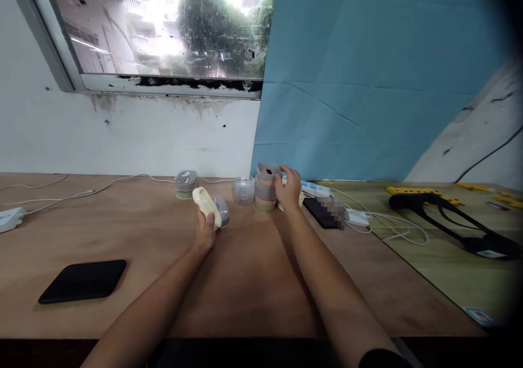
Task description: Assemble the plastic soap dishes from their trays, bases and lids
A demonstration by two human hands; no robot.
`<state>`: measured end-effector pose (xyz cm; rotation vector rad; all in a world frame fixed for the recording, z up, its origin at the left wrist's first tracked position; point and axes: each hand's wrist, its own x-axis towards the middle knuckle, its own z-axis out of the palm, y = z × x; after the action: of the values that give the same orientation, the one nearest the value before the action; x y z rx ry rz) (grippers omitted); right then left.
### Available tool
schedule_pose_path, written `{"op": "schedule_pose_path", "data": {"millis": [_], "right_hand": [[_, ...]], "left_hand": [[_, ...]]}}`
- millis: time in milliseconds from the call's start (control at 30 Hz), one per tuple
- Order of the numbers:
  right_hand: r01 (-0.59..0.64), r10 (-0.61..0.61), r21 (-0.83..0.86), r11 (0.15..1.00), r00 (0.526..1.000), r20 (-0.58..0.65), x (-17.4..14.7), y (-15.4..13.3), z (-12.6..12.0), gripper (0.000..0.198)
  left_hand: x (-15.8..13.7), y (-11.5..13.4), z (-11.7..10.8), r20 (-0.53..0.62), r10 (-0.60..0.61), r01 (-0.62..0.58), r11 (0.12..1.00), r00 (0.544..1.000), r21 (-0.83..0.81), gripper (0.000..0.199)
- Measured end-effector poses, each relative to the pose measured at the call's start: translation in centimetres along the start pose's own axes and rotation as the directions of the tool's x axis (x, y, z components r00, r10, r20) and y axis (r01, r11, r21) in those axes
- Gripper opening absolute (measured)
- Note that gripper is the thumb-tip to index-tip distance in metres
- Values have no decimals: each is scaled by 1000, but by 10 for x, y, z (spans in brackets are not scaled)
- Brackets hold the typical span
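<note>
We've got a grimy window point(155, 36) upper left, daylight and greenery point(220, 25) behind it, patchy black-and-white frame edge point(183, 84) below. White wall point(155, 139) on the left, stained and pocked. Blue sheet point(359, 74) covers upper right. Brown bench point(245, 292) across the bottom; we see yellowish wood-grain surface point(441, 275) lower right.

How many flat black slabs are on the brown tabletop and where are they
2: one front-left slab and one partly pixelated slab just right of the right hand. Others might be hidden from view.
</note>
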<state>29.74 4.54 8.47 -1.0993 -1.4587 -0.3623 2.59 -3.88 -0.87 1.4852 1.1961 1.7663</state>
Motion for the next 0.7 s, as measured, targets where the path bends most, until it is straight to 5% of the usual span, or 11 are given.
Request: {"op": "schedule_pose_path", "data": {"millis": [100,200,367,467,700], "right_hand": [[17,-13,27,1000,989,-149,-18,-22,9,29],[208,-200,151,967,978,-63,-54,-53,24,30],[502,-581,378,778,804,126,-106,-100,48,41],[517,-625,414,749,759,184,-112,-109,49,45],[464,-566,363,808,782,259,-113,-104,38,19]], "left_hand": [[-1,11,0,11,51,-50,997,999,-67,64],[1,18,1,-9,58,-59,993,998,-101,78],[5,15,-2,-120,27,-38,995,992,-93,78],[8,12,-4,-132,31,-46,993,991,-107,78],[11,5,-2,-60,40,-43,998,997,-40,102]]}}
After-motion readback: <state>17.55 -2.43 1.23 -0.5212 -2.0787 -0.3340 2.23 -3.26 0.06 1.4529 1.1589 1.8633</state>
